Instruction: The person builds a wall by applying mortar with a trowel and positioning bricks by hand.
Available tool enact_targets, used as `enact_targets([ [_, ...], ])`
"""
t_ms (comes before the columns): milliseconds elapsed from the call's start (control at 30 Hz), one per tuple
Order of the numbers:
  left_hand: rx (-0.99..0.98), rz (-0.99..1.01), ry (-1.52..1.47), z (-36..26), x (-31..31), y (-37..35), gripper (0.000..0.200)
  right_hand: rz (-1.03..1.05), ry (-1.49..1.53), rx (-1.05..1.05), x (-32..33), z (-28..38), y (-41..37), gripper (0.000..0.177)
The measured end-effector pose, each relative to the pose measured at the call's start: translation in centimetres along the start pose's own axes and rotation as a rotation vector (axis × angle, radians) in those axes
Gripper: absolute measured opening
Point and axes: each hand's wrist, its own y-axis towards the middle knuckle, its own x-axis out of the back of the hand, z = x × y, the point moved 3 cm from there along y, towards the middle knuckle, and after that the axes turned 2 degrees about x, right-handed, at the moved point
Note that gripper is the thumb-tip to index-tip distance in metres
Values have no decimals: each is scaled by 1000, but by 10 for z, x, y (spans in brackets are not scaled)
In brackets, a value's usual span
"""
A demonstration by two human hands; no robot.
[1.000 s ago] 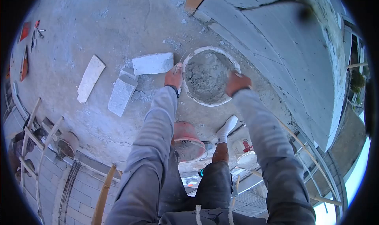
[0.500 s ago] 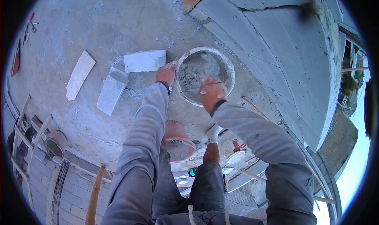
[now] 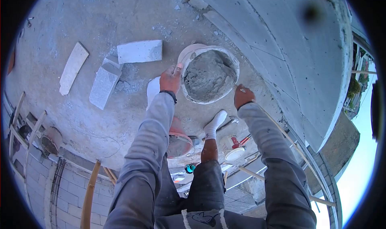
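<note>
A white bucket (image 3: 189, 54) full of grey mortar (image 3: 209, 74) sits tilted on the concrete slab, just ahead of my white-socked foot (image 3: 215, 123). My left hand (image 3: 171, 79) grips the bucket's left rim, thumb over the edge. My right hand (image 3: 243, 95) is curled into a fist at the bucket's lower right side, just off the rim. Whether it holds anything is hidden. Both arms are in grey sleeves.
Three pale cut block pieces (image 3: 139, 51), (image 3: 103, 84), (image 3: 73, 67) lie left of the bucket. A red bucket (image 3: 179, 142) and a small white tub (image 3: 234, 152) stand below by my legs. A grey block wall (image 3: 305, 60) rises on the right. The slab edge and wooden poles (image 3: 89, 193) are behind me.
My right hand went from the bucket's rim into the mortar, then came out to the bucket's lower right. The bucket has tipped and shifted nearer. My left hand kept its hold on the rim.
</note>
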Motion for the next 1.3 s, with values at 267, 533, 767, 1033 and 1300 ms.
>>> enact_targets([
  [267,35,-103,-85,2,0,-7,46,576,125,-73,-39,-14,-38,33],
  [533,55,-96,-266,20,-11,8,45,716,802,-281,-76,0,-53,14],
  [767,-4,-167,-174,18,2,42,47,694,1330,-529,-86,67,-45,9],
  [1033,-68,-341,-3,48,15,62,48,422,508,-86,-38,74,-54,33],
  [1300,68,-218,-1,32,19,50,48,457,330,-7,-13,53,-63,47],
])
